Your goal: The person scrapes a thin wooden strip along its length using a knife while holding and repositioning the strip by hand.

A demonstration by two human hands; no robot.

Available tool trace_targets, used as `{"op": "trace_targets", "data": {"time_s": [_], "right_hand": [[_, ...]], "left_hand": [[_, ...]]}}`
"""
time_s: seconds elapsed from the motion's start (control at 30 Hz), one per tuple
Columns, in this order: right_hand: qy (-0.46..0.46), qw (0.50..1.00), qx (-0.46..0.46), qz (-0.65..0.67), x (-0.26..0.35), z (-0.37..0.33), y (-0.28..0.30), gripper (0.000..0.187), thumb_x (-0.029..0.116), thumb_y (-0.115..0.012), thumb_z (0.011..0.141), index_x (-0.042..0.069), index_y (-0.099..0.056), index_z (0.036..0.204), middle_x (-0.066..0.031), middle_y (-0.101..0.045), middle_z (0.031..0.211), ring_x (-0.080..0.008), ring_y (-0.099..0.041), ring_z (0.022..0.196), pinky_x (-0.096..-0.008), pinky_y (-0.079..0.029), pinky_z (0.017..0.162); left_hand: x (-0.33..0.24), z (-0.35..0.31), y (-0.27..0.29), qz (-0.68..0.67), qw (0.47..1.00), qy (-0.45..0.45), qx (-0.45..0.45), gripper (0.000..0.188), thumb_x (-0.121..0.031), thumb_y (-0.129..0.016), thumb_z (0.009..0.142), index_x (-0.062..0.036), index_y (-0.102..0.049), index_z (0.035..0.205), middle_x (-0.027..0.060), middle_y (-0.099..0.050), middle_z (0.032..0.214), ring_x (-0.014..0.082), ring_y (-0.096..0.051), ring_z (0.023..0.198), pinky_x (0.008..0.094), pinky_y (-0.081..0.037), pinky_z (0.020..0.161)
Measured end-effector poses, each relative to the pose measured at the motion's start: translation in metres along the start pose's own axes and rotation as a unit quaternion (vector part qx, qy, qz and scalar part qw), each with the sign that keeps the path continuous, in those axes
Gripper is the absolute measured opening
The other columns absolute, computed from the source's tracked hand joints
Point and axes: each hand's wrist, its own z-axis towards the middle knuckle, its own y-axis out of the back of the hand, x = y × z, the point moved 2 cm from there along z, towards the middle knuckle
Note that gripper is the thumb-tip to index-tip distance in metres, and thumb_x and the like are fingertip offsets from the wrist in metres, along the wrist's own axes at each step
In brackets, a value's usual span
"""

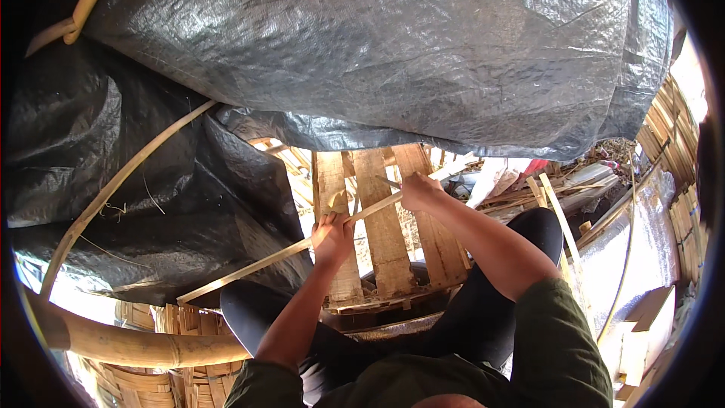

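A long pale bamboo strip point(260, 264) slants across in front of me, from the lower left up toward my right hand. My left hand point(332, 238) is closed round it near its middle, with the fingers over the top. Higher up and to the right, my right hand point(421, 193) is closed at the strip. A short, thin grey blade point(390, 182), seemingly a knife's, sticks out of the right fist toward the left; its handle is hidden in the fist. Beneath both hands is a slatted wooden platform point(383, 242), between my spread knees.
A large dark tarp point(377, 53) hangs across the top, and more black sheeting point(151, 189) covers the left. A bent pole point(124, 174) and thick bamboo point(158, 347) stand at left. Bamboo strips point(563, 219), silvery sheeting point(638, 249) and wood offcuts point(642, 340) lie at right.
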Motion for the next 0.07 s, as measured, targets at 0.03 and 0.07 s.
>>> {"op": "trace_targets", "data": {"time_s": [0.03,0.07], "right_hand": [[0.017,0.999,0.0,-0.027,-0.0026,0.0079,-0.0063,0.033,0.011,-0.057,0.082,0.001,-0.067,0.112,-0.0196,-0.066,0.114,-0.0298,-0.063,0.111,-0.0432,-0.052,0.088],[0.028,0.999,-0.006,-0.044,-0.0036,0.0139,-0.0115,0.035,0.012,-0.06,0.082,0.003,-0.066,0.115,-0.0175,-0.06,0.126,-0.0349,-0.06,0.114,-0.0452,-0.053,0.089]], "left_hand": [[0.0018,0.0008,-0.0049,0.003,1.0,0.004,0.02,0.014,-0.02,-0.062,0.085,-0.0098,-0.067,0.093,0.0079,-0.062,0.092,0.0288,-0.058,0.094,0.044,-0.043,0.08],[-0.0006,0.0004,-0.0045,0.0,0.999,0.012,0.034,0.016,-0.023,-0.062,0.086,-0.0097,-0.067,0.094,0.0082,-0.062,0.092,0.0291,-0.058,0.093,0.0453,-0.043,0.081]]}}
